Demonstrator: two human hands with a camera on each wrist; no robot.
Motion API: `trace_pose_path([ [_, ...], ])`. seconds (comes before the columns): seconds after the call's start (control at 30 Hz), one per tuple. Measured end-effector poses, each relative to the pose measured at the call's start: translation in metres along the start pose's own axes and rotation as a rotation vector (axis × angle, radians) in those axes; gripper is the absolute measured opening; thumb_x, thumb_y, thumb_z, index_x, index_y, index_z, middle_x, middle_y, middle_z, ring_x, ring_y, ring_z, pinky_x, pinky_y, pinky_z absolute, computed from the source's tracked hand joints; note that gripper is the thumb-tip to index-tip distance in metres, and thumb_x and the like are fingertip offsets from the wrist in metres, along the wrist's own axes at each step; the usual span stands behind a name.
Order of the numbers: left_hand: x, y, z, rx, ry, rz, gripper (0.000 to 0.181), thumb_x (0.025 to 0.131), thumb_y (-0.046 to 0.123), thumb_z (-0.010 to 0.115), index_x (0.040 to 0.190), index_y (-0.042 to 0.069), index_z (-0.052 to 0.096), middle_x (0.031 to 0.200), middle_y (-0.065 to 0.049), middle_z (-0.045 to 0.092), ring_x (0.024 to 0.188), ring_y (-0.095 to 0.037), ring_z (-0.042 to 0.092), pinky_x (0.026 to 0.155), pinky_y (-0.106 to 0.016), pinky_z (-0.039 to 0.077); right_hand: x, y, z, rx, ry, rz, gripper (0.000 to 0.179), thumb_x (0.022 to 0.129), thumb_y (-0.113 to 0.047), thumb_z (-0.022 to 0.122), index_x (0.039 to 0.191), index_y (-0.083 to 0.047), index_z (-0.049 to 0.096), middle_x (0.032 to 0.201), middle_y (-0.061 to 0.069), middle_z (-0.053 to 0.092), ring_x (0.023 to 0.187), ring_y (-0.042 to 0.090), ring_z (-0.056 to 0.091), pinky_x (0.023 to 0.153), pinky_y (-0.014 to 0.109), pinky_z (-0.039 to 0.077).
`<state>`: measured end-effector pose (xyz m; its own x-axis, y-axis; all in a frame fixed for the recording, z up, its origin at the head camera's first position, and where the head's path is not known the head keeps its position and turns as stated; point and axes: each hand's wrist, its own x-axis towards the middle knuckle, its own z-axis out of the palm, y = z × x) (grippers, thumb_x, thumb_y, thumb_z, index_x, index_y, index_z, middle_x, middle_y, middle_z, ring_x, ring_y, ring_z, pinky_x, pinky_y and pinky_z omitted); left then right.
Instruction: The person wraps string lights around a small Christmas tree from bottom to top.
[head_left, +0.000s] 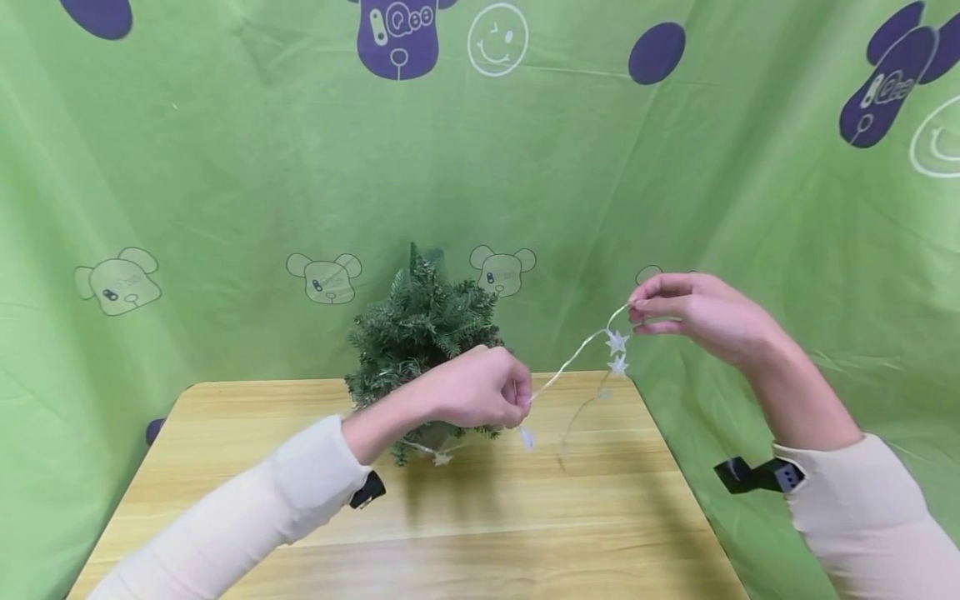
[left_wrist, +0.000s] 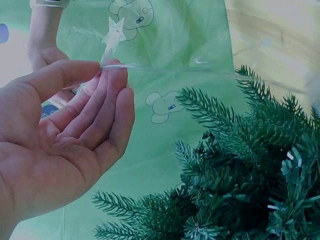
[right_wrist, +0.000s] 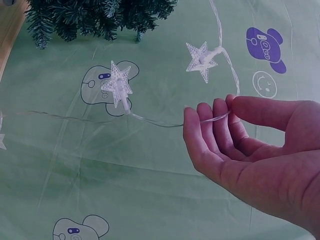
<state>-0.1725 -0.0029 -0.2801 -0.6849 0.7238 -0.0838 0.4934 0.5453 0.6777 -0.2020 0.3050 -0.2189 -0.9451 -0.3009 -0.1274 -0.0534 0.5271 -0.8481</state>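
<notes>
My left hand (head_left: 480, 387) pinches the cord of a star string light (head_left: 572, 358) between thumb and fingertips, in front of a small green Christmas tree (head_left: 420, 321). In the left wrist view a clear plastic star (left_wrist: 115, 35) stands up just above that pinch. Higher and to the right, my right hand (head_left: 693, 312) holds the same cord between thumb and fingers. A slack stretch of cord runs between both hands. Below the right fingertips hang two stars; the right wrist view shows one star (right_wrist: 118, 85) left of the hand and another star (right_wrist: 202, 59) above it.
The tree stands toward the back of a wooden table (head_left: 600, 533). Another star (head_left: 442, 458) on a cord shows low by the tree's base. A green printed curtain (head_left: 225, 192) surrounds the table. Black straps (head_left: 757, 477) sit at both wrists.
</notes>
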Motion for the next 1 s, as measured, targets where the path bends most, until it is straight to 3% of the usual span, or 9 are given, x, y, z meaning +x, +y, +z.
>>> trace_pose_path([
  [0.2,-0.006,0.002,-0.014,0.028,0.036,0.008,0.011,0.088,0.005,0.07,0.085,0.015,0.069,0.077,0.003,0.071,0.07,-0.012,0.067,0.069,-0.023,0.057,-0.001,0.002,-0.002,-0.028,-0.024,-0.009,0.027,0.105,-0.017,0.053,0.121,0.005,0.052,0.118,0.007,0.057,0.108,0.016,0.063,0.097,0.024,0.055],
  [0.4,-0.016,0.007,-0.042,0.023,0.061,0.001,0.002,0.092,0.011,0.069,0.092,0.012,0.07,0.085,-0.002,0.074,0.076,-0.016,0.069,0.068,-0.026,0.058,-0.002,0.002,-0.003,-0.035,-0.018,-0.008,0.028,0.106,-0.018,0.052,0.122,0.005,0.051,0.118,0.008,0.058,0.108,0.016,0.063,0.097,0.025,0.055],
  [0.53,-0.014,0.01,-0.054,0.052,0.13,-0.003,0.003,0.092,0.012,0.068,0.094,0.012,0.071,0.084,0.0,0.073,0.076,-0.018,0.068,0.067,-0.027,0.057,-0.002,0.003,-0.003,-0.04,-0.014,-0.003,0.028,0.106,-0.018,0.052,0.122,0.005,0.052,0.117,0.007,0.058,0.107,0.016,0.063,0.096,0.025,0.055],
  [0.77,0.0,0.01,-0.058,0.054,0.268,0.003,0.007,0.089,0.01,0.069,0.092,0.016,0.071,0.085,0.004,0.073,0.08,-0.012,0.068,0.078,-0.027,0.057,0.0,0.006,-0.002,-0.032,-0.009,-0.003,0.026,0.105,-0.016,0.052,0.121,0.004,0.052,0.114,0.006,0.059,0.106,0.015,0.064,0.095,0.025,0.056],
  [1.0,0.006,0.019,-0.061,0.003,0.281,0.017,0.008,0.089,0.01,0.068,0.091,0.017,0.07,0.085,0.001,0.075,0.079,-0.015,0.069,0.077,-0.028,0.057,-0.001,0.006,-0.002,-0.04,-0.005,0.006,0.027,0.106,-0.017,0.052,0.122,0.005,0.051,0.115,0.007,0.059,0.106,0.016,0.063,0.096,0.025,0.056],
])
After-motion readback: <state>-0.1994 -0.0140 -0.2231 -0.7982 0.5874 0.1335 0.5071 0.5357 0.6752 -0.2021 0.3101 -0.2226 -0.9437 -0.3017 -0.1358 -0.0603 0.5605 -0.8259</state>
